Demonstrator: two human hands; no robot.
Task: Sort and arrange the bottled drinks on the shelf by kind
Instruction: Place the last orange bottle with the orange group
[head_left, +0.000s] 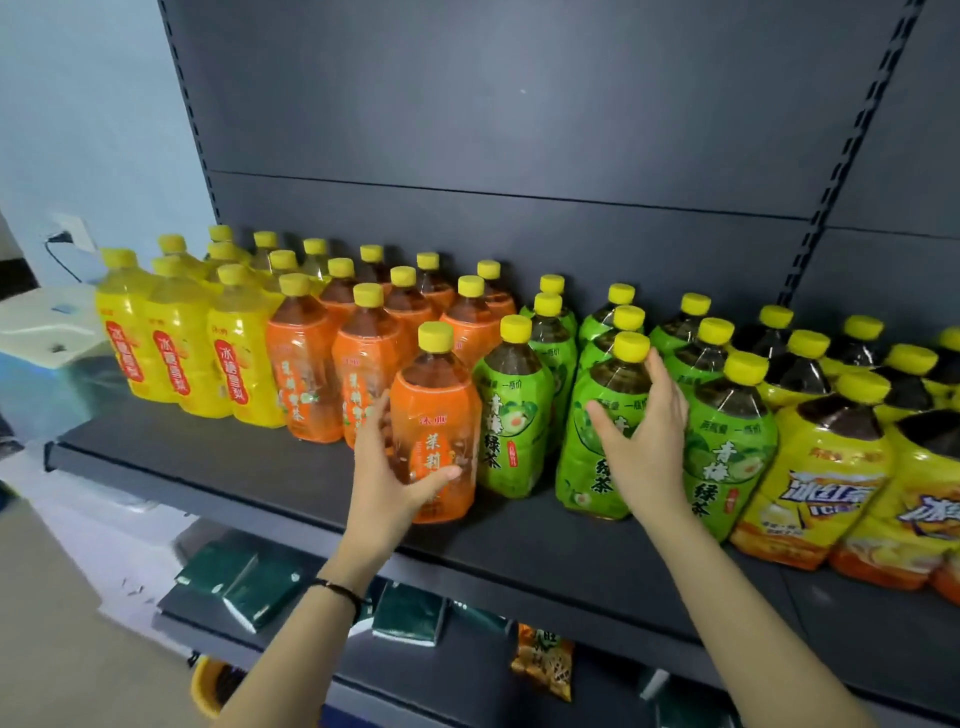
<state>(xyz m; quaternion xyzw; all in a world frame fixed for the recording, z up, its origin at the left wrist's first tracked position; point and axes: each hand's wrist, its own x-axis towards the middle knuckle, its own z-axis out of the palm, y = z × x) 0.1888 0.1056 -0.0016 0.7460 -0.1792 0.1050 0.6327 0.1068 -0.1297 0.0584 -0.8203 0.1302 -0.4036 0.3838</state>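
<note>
Bottles with yellow caps stand in rows on a dark shelf (249, 467). From left to right the groups are yellow-labelled bottles (176, 358), orange-labelled tea (311, 374), green-labelled tea (511, 426) and yellow iced-tea bottles (815, 473). My left hand (387, 467) grips the front orange bottle (439, 431), thumb across its lower label. My right hand (641, 441) holds the front green bottle (592, 467) from its right side, fingers up near the shoulder and thumb on the label. Both bottles stand upright on the shelf.
A lower shelf (467, 670) carries dark green packets (244, 582) and an orange snack bag (543, 660). A white box (47, 327) sits left of the shelving, under a wall socket. The shelf's back panel is bare above the bottles.
</note>
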